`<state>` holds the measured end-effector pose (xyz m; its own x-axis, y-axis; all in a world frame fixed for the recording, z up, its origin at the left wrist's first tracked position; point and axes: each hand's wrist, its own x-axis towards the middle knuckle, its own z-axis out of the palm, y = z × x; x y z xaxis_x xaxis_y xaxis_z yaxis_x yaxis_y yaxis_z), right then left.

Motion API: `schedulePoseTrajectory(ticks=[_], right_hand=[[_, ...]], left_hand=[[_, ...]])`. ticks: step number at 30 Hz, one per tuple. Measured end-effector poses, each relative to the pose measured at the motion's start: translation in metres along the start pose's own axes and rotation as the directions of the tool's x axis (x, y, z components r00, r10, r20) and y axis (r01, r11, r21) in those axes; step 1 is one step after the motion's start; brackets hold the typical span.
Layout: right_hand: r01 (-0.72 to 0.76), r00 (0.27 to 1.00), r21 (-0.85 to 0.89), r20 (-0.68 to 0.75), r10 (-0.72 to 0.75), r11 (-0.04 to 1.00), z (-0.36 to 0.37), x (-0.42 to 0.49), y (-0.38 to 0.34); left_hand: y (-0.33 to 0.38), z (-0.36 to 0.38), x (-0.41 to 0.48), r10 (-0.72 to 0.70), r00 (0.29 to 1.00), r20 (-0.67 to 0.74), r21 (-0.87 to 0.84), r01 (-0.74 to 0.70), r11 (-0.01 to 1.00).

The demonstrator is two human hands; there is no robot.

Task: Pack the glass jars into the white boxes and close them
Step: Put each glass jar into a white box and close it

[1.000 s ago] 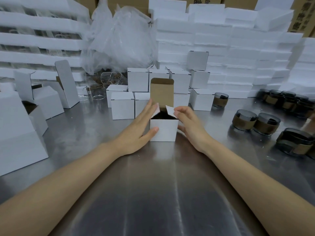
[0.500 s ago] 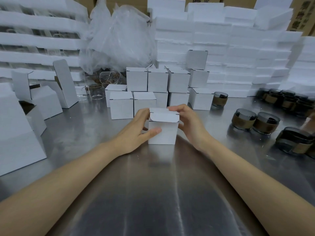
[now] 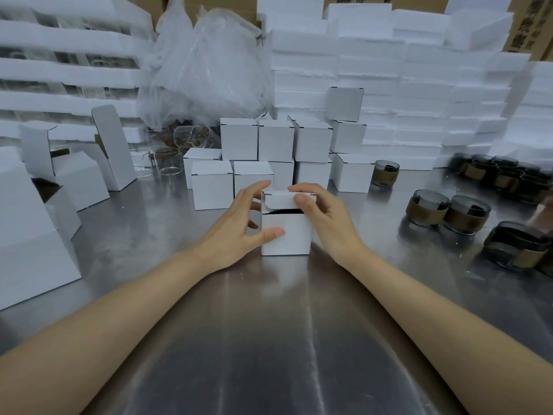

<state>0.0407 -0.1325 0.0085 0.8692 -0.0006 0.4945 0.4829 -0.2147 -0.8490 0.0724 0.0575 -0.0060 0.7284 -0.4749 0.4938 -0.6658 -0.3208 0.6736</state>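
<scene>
Box point(image 3: 285, 233) stands upright on the steel table point(image 3: 269, 339) between our hands, lid point(image 3: 281, 198) folded toward us, a dark gap under its untucked flap. Our left hand point(image 3: 236, 232) grips its left side; our right hand point(image 3: 327, 224) pinches the lid.

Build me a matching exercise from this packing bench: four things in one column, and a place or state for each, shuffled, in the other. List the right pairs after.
Column one
1. white box
2. right hand
3. plastic bag
4. lone banded jar

Column two
A. lies crumpled at the back of the table
B. stands just right of the stacked closed boxes
C. lid folded over, with a dark gap under it
D. pinches the lid's front flap

Pairs: 1-C, 2-D, 3-A, 4-B
</scene>
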Motion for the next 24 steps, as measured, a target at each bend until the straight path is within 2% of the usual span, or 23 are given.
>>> schedulePoseTrajectory(ticks=[7, 14, 19, 24], right_hand=[[-0.047, 0.986, -0.032, 0.157, 0.051, 0.998, -0.0047, 0.0012, -0.0049], [-0.151, 0.971, 0.058, 0.198, 0.137, 0.987, 0.0005, 0.0010, -0.0096], [-0.126, 0.974, -0.061, 0.181, 0.135, 0.990, 0.0021, 0.0038, -0.0100], [-0.031, 0.994, -0.196, 0.098, 0.051, 0.980, -0.0030, 0.0047, -0.0023]], left_hand=[[-0.0047, -0.0021, -0.0007, 0.020, 1.000, -0.022, 0.072, -0.018, 0.997], [-0.0027, -0.0028, 0.0003, -0.027, 0.999, -0.027, 0.004, 0.027, 1.000], [0.0018, -0.0013, -0.0020, 0.186, 0.980, -0.068, 0.158, -0.174, 0.972], [0.0009, -0.0017, 0.0007, 0.134, 0.987, -0.091, 0.188, -0.116, 0.975]])
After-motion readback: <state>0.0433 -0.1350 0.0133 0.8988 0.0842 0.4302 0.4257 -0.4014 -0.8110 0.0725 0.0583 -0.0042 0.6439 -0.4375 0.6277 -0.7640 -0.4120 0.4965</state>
